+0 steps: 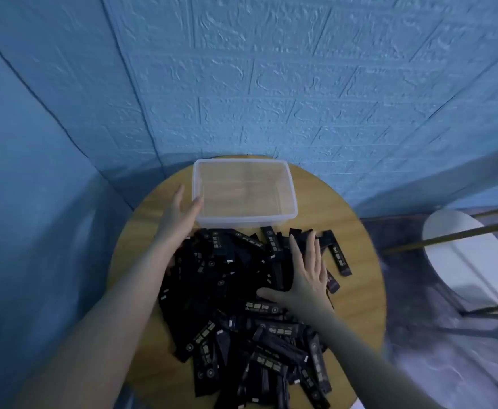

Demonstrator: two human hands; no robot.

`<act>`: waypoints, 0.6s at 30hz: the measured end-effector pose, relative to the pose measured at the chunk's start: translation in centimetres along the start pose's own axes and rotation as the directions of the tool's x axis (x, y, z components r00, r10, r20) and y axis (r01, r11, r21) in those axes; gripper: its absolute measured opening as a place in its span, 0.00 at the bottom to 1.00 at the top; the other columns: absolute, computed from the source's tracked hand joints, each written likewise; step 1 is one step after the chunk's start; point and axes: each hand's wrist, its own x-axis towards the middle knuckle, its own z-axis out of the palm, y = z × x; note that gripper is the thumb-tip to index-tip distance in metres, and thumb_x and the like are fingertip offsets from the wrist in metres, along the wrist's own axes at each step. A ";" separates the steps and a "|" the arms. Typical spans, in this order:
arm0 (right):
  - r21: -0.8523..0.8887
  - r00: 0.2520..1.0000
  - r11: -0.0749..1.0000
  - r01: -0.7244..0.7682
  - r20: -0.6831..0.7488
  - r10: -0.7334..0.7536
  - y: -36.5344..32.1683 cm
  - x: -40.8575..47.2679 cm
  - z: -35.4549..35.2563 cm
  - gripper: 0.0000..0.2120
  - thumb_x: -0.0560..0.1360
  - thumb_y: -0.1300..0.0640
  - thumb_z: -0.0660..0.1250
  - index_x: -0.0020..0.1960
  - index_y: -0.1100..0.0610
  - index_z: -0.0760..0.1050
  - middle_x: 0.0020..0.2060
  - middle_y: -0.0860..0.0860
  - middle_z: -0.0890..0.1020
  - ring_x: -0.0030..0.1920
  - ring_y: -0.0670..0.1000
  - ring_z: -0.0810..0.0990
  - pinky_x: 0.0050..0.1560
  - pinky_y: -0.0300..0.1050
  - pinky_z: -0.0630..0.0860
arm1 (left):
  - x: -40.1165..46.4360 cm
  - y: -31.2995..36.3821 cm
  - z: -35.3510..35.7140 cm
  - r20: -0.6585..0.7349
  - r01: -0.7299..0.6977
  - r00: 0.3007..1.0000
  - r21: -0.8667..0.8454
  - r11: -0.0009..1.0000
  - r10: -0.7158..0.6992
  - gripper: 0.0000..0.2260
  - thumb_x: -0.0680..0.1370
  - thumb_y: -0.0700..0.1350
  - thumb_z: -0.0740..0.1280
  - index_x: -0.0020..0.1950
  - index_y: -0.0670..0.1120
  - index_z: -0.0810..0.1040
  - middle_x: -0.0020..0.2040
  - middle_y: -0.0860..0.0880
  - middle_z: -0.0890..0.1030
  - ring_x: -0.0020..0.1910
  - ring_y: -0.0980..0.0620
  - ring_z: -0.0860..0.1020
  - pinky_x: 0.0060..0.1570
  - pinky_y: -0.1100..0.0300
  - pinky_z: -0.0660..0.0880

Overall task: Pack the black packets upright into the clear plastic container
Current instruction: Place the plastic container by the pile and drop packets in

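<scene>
Black packets (236, 314) lay nearest the camera, heaped in a loose pile that covered most of the round wooden table (357, 261), every one of them lying flat or slanted and crossing its neighbours. Left of the pile, a bare forearm reached up along its edge. At the pile's far left corner the left hand (180, 215) stood on edge with its palm turned toward the clear plastic container (293, 202); its fingers were straight and close together, the thumb set against the container's near left corner, and nothing was held in it. Beyond the pile, at the far side of the table, the container sat upright with no lid and with nothing in it, its near wall just beside the farthest packets. Toward the pile's right side, the right hand (305, 278) lay palm down on the packets, fingers straight and slightly spread, thumb stretched out to the left, pressing on them without gripping any. Right of that hand, one packet (337, 253) lay apart from the heap on bare wood. Well to the right of the pile, off the table, stood a white stool (472, 255) with thin dark legs. Behind the pile rose a blue wall (271, 84) with a brick pattern.
</scene>
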 end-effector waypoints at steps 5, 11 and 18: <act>-0.235 0.958 0.930 0.282 0.125 -0.259 0.3 -3.6 3.1 0.65 0.56 0.16 0.56 0.77 0.49 0.30 0.74 0.49 0.26 0.74 0.54 0.26 0.72 0.58 0.29 | 1.8 0.0 0.2 0.097 0.003 0.995 0.025 1.000 -0.005 0.29 0.81 0.54 0.63 0.79 0.58 0.53 0.76 0.48 0.66 0.71 0.47 0.69 0.63 0.55 0.67; -0.390 0.968 0.890 0.238 0.168 -0.185 0.5 -4.7 6.2 0.72 0.47 0.15 0.59 0.79 0.59 0.52 0.76 0.61 0.58 0.75 0.64 0.56 0.67 0.68 0.54 | 2.3 -0.5 0.7 0.186 -0.186 0.969 0.109 0.977 0.164 0.31 0.84 0.42 0.56 0.80 0.57 0.42 0.80 0.57 0.49 0.60 0.65 0.70 0.45 0.69 0.64; -0.341 0.963 0.906 0.250 -0.006 -0.268 0.4 -4.0 4.9 0.63 0.59 0.29 0.71 0.79 0.56 0.44 0.78 0.60 0.49 0.76 0.59 0.57 0.69 0.63 0.65 | 2.2 0.1 0.0 0.020 -0.193 0.981 0.212 0.958 0.193 0.29 0.84 0.38 0.49 0.80 0.55 0.39 0.74 0.49 0.68 0.33 0.51 0.71 0.35 0.56 0.67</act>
